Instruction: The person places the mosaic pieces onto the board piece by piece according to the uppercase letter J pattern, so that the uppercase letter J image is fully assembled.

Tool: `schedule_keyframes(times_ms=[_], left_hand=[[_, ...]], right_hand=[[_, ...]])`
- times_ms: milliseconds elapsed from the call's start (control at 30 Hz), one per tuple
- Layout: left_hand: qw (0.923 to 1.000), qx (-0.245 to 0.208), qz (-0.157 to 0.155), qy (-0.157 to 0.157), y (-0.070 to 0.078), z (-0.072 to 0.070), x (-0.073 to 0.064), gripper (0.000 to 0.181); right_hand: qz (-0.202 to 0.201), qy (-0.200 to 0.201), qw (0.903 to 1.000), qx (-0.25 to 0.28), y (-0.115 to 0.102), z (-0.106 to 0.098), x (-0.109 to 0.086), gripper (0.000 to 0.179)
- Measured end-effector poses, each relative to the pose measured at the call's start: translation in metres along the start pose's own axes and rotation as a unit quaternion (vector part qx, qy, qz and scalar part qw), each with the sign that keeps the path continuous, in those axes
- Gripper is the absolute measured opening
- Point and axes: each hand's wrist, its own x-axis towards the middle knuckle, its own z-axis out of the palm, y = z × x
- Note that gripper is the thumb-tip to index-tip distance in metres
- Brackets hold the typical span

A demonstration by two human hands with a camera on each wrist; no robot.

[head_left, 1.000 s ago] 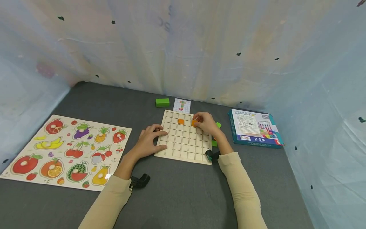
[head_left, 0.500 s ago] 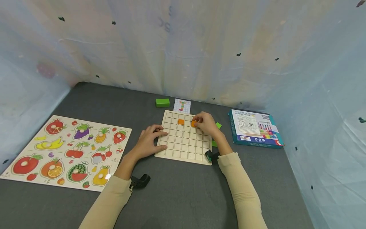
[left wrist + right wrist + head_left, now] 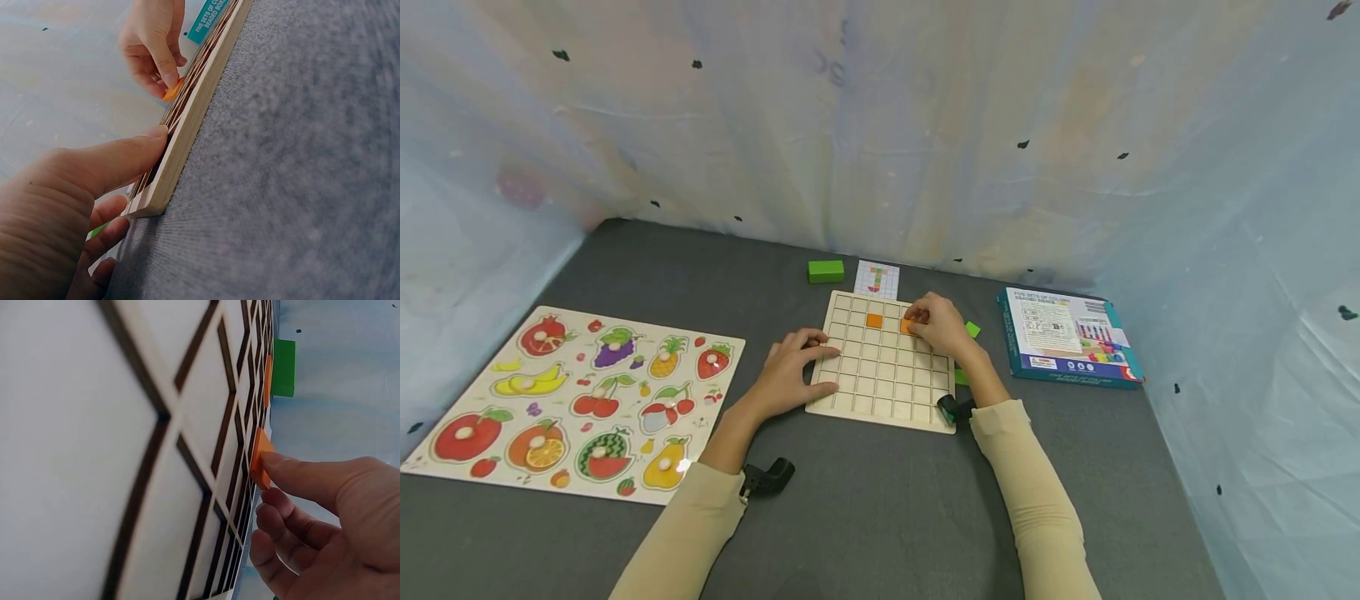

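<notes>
Head: the left hand [image 3: 786, 375], fingers relaxed, touches the board [image 3: 886, 388] at its left edge; the right hand [image 3: 942, 323] pinches an orange tile [image 3: 907, 326] — near the board's far edge. Left wrist: the left thumb [image 3: 128, 161] rests on the board's rim. Right wrist: the right thumb [image 3: 306, 478] lies against the tile (a second tile [image 3: 267, 382] sits on the board).

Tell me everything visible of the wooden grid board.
The wooden grid board looks pale and squarish, with dark-sided strips dividing it into square cells. It lies flat on the dark gray table. One orange square sits near its far edge; farther right, the right hand pinches another orange piece at the grid, seating unclear. The left hand touches the left side, thumb on top.
</notes>
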Motion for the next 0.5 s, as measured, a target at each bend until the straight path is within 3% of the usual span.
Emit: schedule_keyframes(times_ms=[500], left_hand=[[1.0,0.004,-0.001,-0.002,0.0024,-0.0006,0.0001,0.054]], right_hand=[[0.006,-0.007,1.0,-0.002,-0.0005,-0.0004,-0.0014,0.014]])
